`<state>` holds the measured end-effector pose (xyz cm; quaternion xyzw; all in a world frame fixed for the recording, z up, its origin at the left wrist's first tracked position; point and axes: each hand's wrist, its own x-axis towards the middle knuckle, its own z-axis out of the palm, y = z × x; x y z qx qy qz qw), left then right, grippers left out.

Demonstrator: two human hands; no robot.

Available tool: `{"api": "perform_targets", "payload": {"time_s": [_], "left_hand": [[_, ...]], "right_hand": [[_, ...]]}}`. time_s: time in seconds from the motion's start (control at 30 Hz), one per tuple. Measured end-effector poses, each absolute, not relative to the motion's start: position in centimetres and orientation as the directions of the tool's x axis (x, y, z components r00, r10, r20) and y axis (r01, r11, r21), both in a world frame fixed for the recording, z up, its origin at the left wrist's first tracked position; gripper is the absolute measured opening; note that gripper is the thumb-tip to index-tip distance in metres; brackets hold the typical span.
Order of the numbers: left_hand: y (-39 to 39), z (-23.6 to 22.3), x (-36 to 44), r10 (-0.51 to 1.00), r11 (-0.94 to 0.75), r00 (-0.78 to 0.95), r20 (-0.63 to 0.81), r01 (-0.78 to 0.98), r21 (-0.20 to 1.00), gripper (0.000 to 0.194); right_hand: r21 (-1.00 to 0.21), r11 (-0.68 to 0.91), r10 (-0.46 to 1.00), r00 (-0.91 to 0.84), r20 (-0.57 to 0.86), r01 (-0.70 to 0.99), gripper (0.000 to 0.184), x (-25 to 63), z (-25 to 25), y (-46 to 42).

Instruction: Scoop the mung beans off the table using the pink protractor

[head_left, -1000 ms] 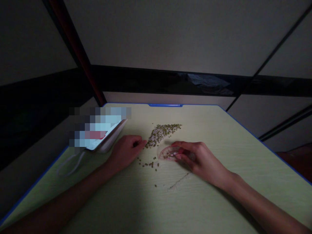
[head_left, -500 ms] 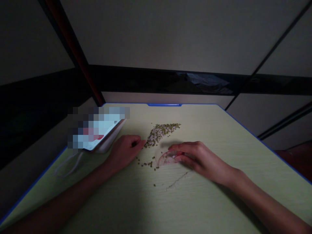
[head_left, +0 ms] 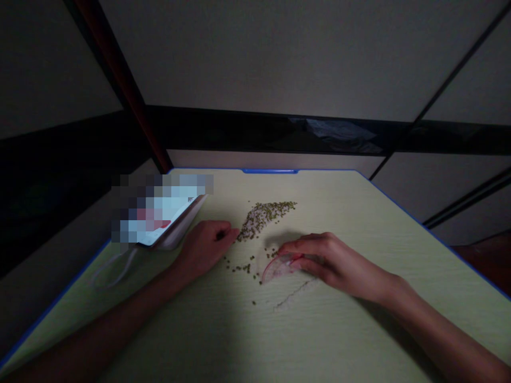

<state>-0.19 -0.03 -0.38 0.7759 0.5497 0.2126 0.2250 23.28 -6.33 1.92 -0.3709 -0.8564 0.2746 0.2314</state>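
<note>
A pale green table (head_left: 359, 319) with a blue edge bears a propped phone (head_left: 171, 223) at the left. A heap of small green beans (head_left: 265, 215) lies mid-table (strays trail toward the near side). The right hand (head_left: 331, 260) pinches a clear lid (head_left: 279, 267), tilted on its edge, just below the heap. The left hand (head_left: 205, 247) rests loosely curled, its fingertips seemingly touching the heap's tip.
</note>
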Motion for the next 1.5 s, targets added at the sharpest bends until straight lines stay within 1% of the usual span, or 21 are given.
{"api": "perform_targets", "payload": {"time_s": [0.2,0.47,0.57,0.8,1.0,1.2,1.5], "left_hand": [[0.0,-0.5,-0.2,0.949,-0.293,0.303,0.085,0.75,0.593,0.036],[-0.1,-0.2,-0.1,0.956,-0.271,0.285,0.073,0.758,0.593,0.035],[-0.1,-0.3,-0.1,0.953,-0.282,0.292,0.081,0.757,0.589,0.035],[0.1,-0.4,-0.1,0.949,-0.298,0.301,0.093,0.764,0.573,0.035],[0.1,-0.5,-0.2,0.95,-0.298,0.297,0.1,0.757,0.582,0.035],[0.1,-0.6,-0.3,0.948,-0.3,0.301,0.1,0.746,0.594,0.035],[0.2,-0.4,-0.1,0.95,-0.294,0.297,0.092,0.761,0.578,0.035]], "right_hand": [[-0.632,0.583,0.757,-0.623,0.195,0.511,0.031,23.1,1.9,-6.5],[-0.63,0.579,0.765,-0.611,0.202,0.517,0.027,22.6,1.9,-6.7],[-0.625,0.599,0.748,-0.628,0.214,0.5,0.027,22.6,2.0,-6.8],[-0.655,0.612,0.682,-0.715,0.152,0.444,0.024,22.7,2.5,-6.7],[-0.67,0.615,0.635,-0.765,0.107,0.416,0.023,23.0,2.8,-6.7],[-0.664,0.599,0.682,-0.72,0.129,0.448,0.025,22.6,2.4,-7.0],[-0.577,0.619,0.74,-0.642,0.201,0.532,0.028,21.1,1.8,-7.8]]}}
